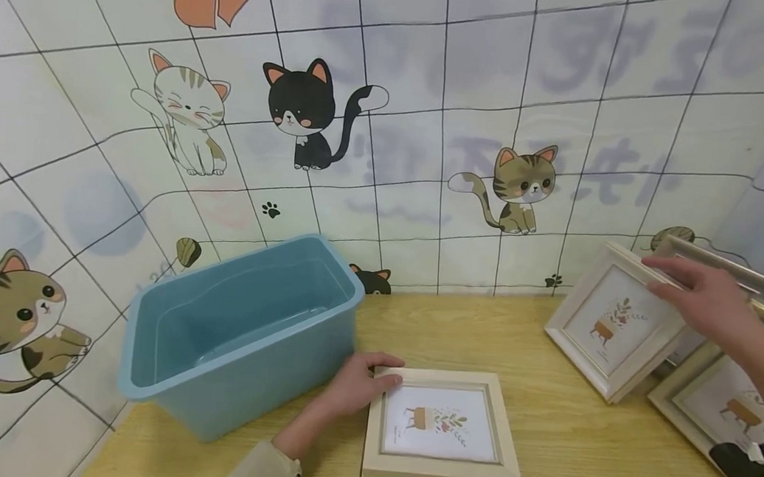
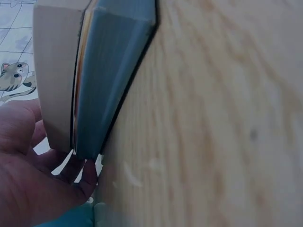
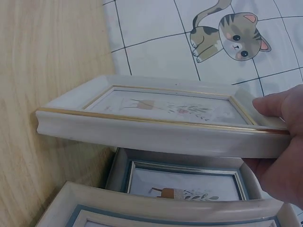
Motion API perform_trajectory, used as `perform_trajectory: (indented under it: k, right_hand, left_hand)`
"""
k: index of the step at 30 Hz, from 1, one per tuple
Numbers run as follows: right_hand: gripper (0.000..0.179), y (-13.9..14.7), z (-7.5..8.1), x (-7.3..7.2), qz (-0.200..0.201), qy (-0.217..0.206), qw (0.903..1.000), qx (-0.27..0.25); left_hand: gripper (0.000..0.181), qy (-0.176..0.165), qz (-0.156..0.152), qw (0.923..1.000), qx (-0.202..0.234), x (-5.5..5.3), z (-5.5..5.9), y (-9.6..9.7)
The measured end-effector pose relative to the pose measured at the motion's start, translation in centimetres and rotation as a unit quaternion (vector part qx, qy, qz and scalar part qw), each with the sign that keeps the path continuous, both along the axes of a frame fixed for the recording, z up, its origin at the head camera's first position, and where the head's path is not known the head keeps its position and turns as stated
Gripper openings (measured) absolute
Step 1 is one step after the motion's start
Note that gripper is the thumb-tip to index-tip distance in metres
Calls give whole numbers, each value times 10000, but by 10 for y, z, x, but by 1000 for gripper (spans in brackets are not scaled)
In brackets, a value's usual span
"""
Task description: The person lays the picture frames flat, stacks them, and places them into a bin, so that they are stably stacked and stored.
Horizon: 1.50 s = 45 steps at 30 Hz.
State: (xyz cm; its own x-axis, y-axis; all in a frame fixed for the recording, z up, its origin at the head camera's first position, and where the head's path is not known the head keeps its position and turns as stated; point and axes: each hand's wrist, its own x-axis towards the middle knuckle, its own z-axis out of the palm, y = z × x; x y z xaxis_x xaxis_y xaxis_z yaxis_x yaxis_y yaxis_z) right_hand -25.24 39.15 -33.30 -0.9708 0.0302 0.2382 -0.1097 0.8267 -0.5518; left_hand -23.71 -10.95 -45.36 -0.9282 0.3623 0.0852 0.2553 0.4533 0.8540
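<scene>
My left hand (image 1: 352,386) grips the left edge of two stacked picture frames lying flat on the table. The upper picture frame (image 1: 439,464) is cream with a plant print; beneath it is a grey-blue frame (image 2: 111,71), whose side shows in the left wrist view. At the right, my right hand (image 1: 710,302) pinches the top edge of a white picture frame (image 3: 165,135) with a thin gold inner line. This frame stands tilted, its lower edge near the tabletop. In the right wrist view the thumb lies on its front, with other fingers partly hidden behind.
A blue plastic bin (image 1: 280,364) stands left of the stack, with nothing visible inside. More picture frames (image 1: 684,385) lean behind and beside the white one at the right. The wooden table (image 1: 456,325) meets a wall covering (image 1: 411,196) printed with cartoon cats.
</scene>
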Motion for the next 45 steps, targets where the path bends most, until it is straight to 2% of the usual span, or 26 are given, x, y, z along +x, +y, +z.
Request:
perform_trajectory:
  k: [4,9,16,21,22,24,26,29,31,33,39,45]
  right_hand:
    - [57,3,-1,9,-346,36,9990,-288]
    - [58,-1,5,24,-520,160,9936,-989]
    - [50,-19,14,47,-251,427,9840,-1711]
    - [48,-36,16,60,213,301,9713,-2350]
    - [48,-39,16,63,329,252,9670,-2512]
    - [45,-44,14,67,827,223,9472,-3091]
    - [45,-49,11,71,1337,188,9218,-3634]
    - [49,-56,5,75,2083,111,8855,-4153]
    - [51,-62,2,77,2329,111,8815,-4106]
    - [53,-68,-1,78,2605,109,8733,-4115]
    - [56,-90,-7,76,3434,-8,8404,-4194]
    - [56,-109,-8,79,3742,-321,8293,-4138]
  left_hand:
    - [36,67,-67,9998,-161,5,3,-1]
    - [48,151,-195,9995,-206,10,17,-4]
    - [44,765,-338,9965,2,16,42,-2]
    - [43,1031,-422,9935,224,22,58,1]
    - [43,1068,-454,9928,298,23,60,2]
    - [43,1128,-542,9911,457,25,66,5]
    - [43,1159,-655,9894,584,28,71,8]
    - [43,1211,-872,9861,726,32,76,14]
    - [43,1299,-1051,9827,798,35,79,18]
    - [43,1407,-1246,9781,898,36,81,23]
    - [46,1518,-1673,9673,1150,41,91,35]
    - [51,1633,-2310,9471,1513,48,96,47]
